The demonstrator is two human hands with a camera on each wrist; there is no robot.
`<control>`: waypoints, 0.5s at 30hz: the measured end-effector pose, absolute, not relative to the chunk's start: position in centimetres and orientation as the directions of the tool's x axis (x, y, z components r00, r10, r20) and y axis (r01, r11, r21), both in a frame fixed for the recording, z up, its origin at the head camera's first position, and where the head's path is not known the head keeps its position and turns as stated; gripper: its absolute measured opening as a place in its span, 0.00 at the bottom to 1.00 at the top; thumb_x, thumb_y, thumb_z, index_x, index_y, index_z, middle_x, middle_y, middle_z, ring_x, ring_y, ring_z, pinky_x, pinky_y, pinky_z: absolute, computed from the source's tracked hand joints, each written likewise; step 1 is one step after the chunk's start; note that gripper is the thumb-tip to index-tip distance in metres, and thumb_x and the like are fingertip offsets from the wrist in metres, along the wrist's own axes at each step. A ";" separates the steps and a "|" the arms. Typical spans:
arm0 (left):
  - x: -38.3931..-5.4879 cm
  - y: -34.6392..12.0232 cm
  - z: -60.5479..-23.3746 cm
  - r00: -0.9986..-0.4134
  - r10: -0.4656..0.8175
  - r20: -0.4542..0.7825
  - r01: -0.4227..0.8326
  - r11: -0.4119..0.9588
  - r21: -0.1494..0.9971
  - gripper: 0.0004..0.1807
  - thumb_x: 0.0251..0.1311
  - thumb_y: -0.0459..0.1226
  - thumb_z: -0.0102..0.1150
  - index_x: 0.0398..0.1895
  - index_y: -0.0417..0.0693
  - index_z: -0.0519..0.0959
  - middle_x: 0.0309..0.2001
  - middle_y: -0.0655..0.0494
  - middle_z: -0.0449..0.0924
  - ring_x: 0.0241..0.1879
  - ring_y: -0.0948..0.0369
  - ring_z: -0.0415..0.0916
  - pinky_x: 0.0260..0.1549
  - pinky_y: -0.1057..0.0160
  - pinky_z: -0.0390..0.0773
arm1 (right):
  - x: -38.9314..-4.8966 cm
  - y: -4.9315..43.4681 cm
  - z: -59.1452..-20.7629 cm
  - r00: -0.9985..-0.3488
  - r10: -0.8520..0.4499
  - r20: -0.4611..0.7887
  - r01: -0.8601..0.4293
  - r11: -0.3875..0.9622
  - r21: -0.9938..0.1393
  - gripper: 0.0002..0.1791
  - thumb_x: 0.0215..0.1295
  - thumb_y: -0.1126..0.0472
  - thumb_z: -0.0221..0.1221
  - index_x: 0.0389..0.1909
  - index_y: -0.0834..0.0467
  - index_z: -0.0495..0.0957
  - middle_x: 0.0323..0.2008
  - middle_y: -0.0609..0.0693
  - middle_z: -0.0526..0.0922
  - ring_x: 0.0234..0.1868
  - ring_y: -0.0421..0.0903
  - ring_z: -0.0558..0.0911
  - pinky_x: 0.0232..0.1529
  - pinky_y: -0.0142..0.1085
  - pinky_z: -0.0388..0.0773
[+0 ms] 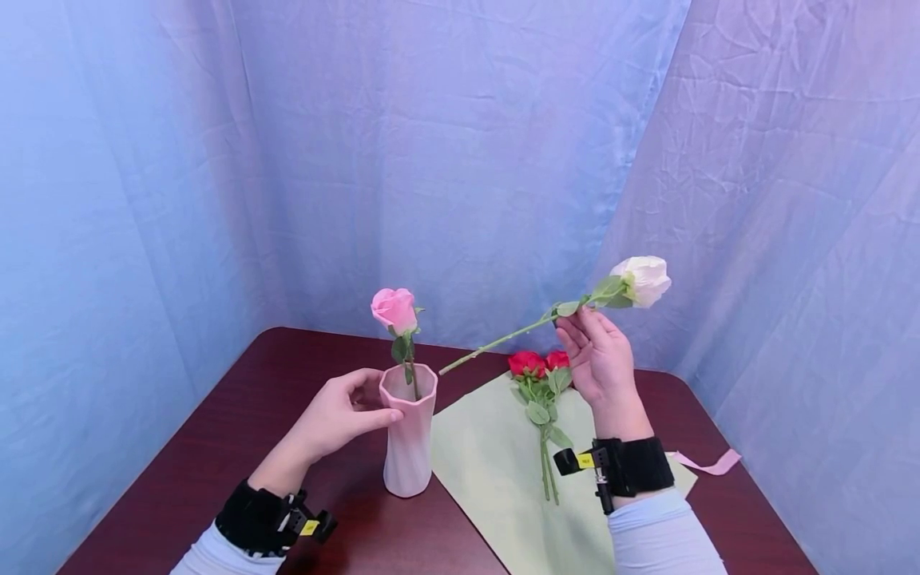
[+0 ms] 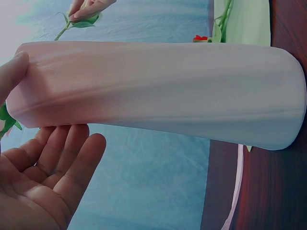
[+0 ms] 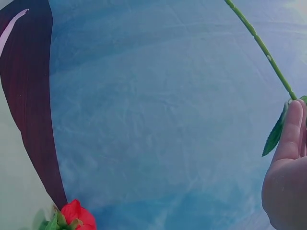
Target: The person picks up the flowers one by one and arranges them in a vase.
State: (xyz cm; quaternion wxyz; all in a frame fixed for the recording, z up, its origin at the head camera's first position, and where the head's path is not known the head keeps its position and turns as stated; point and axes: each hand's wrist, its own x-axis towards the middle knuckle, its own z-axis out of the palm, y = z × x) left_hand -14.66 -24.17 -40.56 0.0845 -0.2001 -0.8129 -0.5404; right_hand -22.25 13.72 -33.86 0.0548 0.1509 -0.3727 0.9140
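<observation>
A pink-and-white fluted vase [image 1: 408, 447] stands upright on the table, a pink rose [image 1: 394, 309] leaning in its mouth. My left hand [image 1: 343, 411] holds the vase near its rim, the thumb on the front and the fingers around the side. In the left wrist view, the vase [image 2: 168, 91] fills the middle, with the thumb and fingers at its rim end. Up to the right, my right hand [image 1: 600, 355] pinches a white rose [image 1: 643, 281] just below its leaves. The bloom points right, and the bare stem [image 3: 268, 57] slants down left, its cut end near the vase's mouth.
Two red roses [image 1: 528, 364] lie on a pale green wrapping sheet [image 1: 489, 463] to the right of the vase. A pink ribbon [image 1: 711, 465] sticks out past the sheet on the right. Curtains [image 1: 446, 160] hang behind the dark wooden table [image 1: 345, 495].
</observation>
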 end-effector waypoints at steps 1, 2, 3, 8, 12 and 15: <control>-14.7 -24.2 -40.6 -0.905 0.234 0.356 0.419 0.338 0.843 0.31 0.52 0.43 0.79 0.58 0.43 0.79 0.45 0.50 0.83 0.41 0.56 0.83 0.40 0.59 0.83 | -22.2 13.7 -33.8 -0.948 -0.013 0.318 -0.214 -0.715 -0.666 0.08 0.74 0.64 0.59 0.36 0.62 0.84 0.33 0.54 0.87 0.37 0.47 0.88 0.42 0.34 0.84; -14.7 -24.2 -40.6 -0.904 0.234 0.357 0.420 0.339 0.842 0.31 0.52 0.43 0.79 0.58 0.43 0.79 0.45 0.51 0.83 0.41 0.56 0.83 0.40 0.59 0.83 | -22.2 13.6 -33.8 -0.948 -0.013 0.319 -0.215 -0.713 -0.667 0.08 0.74 0.64 0.59 0.36 0.62 0.84 0.33 0.54 0.87 0.37 0.47 0.88 0.42 0.34 0.84; -14.7 -24.2 -40.6 -0.904 0.234 0.357 0.420 0.339 0.842 0.31 0.52 0.43 0.79 0.58 0.43 0.79 0.45 0.51 0.83 0.41 0.56 0.83 0.40 0.59 0.83 | -22.2 13.5 -33.7 -0.947 -0.013 0.321 -0.217 -0.711 -0.669 0.08 0.74 0.64 0.59 0.35 0.62 0.84 0.33 0.54 0.87 0.37 0.47 0.88 0.42 0.34 0.84; -14.7 -24.2 -40.6 -0.904 0.233 0.359 0.421 0.342 0.840 0.31 0.52 0.43 0.79 0.58 0.42 0.79 0.44 0.51 0.83 0.41 0.56 0.83 0.40 0.59 0.83 | -22.0 13.1 -33.6 -0.945 -0.014 0.327 -0.224 -0.700 -0.678 0.08 0.74 0.64 0.59 0.34 0.61 0.83 0.33 0.53 0.88 0.36 0.47 0.89 0.41 0.34 0.84; -14.7 -24.2 -40.5 -0.904 0.233 0.359 0.422 0.342 0.840 0.31 0.52 0.43 0.79 0.58 0.42 0.79 0.44 0.51 0.84 0.41 0.56 0.83 0.40 0.60 0.83 | -22.0 12.8 -33.7 -0.943 -0.023 0.332 -0.225 -0.692 -0.686 0.09 0.75 0.64 0.58 0.33 0.61 0.82 0.32 0.53 0.88 0.37 0.46 0.89 0.42 0.35 0.84; -14.6 -24.2 -40.5 -0.903 0.233 0.360 0.422 0.340 0.840 0.31 0.52 0.43 0.79 0.58 0.42 0.79 0.44 0.51 0.84 0.41 0.57 0.83 0.39 0.60 0.83 | -22.0 12.6 -33.7 -0.942 -0.032 0.335 -0.223 -0.687 -0.692 0.09 0.76 0.64 0.57 0.33 0.61 0.82 0.32 0.53 0.87 0.37 0.46 0.89 0.42 0.35 0.84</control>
